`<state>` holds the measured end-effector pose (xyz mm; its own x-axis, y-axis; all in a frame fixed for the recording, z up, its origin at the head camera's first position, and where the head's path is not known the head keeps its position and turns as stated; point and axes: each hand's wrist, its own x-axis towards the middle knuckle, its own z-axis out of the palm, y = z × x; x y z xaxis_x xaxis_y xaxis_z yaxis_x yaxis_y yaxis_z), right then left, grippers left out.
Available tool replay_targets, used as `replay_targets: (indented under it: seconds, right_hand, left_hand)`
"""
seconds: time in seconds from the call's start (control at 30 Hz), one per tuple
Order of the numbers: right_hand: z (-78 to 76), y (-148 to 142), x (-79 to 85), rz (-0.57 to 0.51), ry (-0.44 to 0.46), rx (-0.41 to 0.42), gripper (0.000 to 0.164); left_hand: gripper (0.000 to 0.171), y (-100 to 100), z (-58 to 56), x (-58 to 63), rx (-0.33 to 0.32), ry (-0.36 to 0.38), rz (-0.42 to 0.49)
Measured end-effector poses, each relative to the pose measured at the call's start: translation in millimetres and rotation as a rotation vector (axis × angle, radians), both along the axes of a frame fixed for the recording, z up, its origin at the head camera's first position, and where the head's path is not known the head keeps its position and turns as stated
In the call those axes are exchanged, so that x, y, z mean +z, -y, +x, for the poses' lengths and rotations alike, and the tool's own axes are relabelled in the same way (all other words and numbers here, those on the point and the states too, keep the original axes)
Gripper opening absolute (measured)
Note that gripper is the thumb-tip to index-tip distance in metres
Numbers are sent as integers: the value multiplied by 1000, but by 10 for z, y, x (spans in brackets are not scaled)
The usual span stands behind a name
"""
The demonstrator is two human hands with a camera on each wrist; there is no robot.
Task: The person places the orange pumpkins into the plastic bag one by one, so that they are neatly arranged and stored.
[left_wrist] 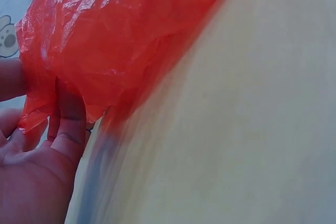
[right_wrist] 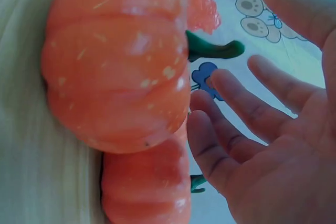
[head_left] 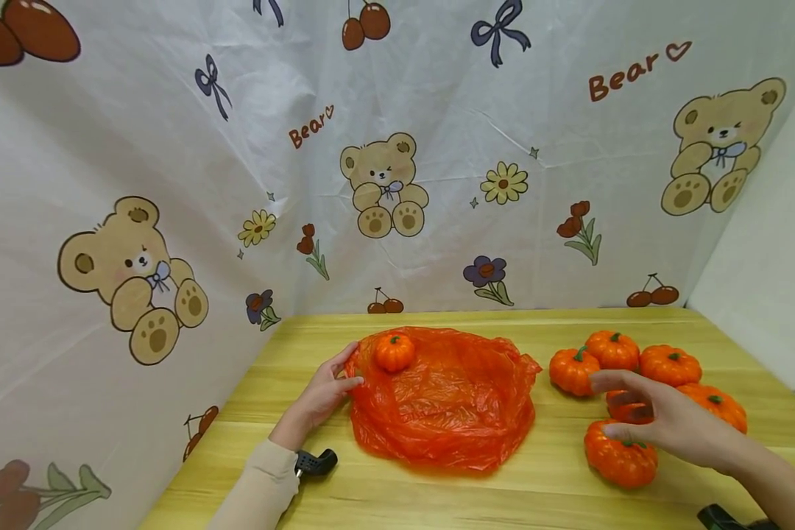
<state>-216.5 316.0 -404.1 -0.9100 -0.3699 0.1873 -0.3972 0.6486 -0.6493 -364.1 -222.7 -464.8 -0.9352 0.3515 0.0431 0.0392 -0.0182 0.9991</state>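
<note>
- Left hand (head_left: 324, 391): thumb (head_left: 351, 383) set against fingers (left_wrist: 71, 114), pinching.
- Left forearm (head_left: 255, 482): light sleeve to the wrist, angled forward and inward.
- Right hand (head_left: 669, 419): fingers spread, slightly bent, thumb well apart, grasping nothing.
- Right forearm (head_left: 768, 478): bare, in from lower right.

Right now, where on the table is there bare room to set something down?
On the table, a bare stretch lies on the red bag's near side; a narrower strip separates the bag from the clustered pumpkins. Another patch lies between the left hand and patterned cloth. It is crowded at right, with pumpkins around the right hand.
</note>
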Motion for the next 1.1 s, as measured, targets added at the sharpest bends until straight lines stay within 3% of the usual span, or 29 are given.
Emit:
replay_targets:
  seconds: [0.33,0.57,0.83,1.1]
  right_hand:
    - [-5,-135,-154,12,29,62,59]
    - [5,-201,-260,-12,55,149,63]
    - [83,-258,-326,232,138,56,87]
    - [80,-281,-359,259,74,103,94]
  left_hand:
    - [84,-4,-28,-10,9,-1,1]
    - [84,-11,-13,2,1,6,-6]
    - [85,0,2,-19,-14,-1,-20]
    - [85,-1,2,-9,-8,-3,-7]
